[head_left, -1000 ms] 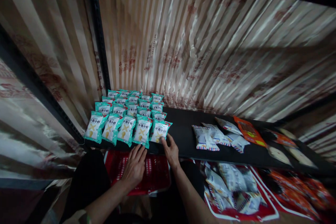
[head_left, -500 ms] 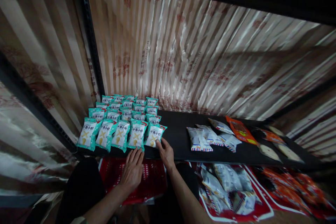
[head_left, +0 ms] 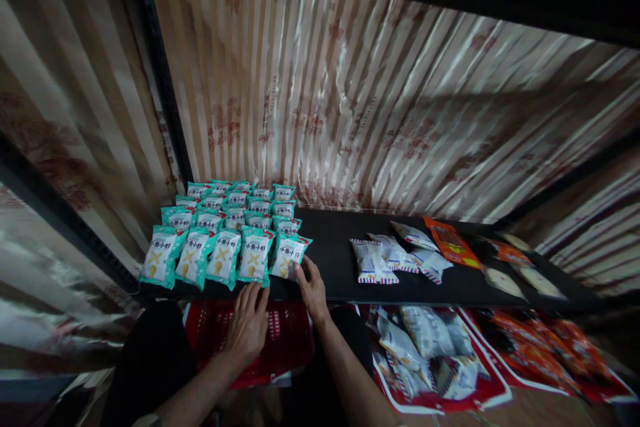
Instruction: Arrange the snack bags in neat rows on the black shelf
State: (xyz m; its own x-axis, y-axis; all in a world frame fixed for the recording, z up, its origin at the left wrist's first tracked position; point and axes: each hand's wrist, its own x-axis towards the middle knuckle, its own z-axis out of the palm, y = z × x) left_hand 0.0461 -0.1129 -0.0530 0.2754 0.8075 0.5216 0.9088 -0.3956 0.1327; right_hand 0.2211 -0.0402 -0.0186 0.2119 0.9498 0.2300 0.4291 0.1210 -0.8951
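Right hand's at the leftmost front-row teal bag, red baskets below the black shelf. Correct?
Not the leftmost: the head view shows the right hand at the rightmost front-row teal bag. Red baskets below the black shelf is right.

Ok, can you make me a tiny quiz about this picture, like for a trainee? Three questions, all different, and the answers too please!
1. True or false: the right hand touches a teal bag.
2. Fill in the blank: the left hand is over a red ____.
3. Pick one: how many teal bags are in the front row? A: three. B: five. C: eight.

Key: 1. True. 2. Basket. 3. B.
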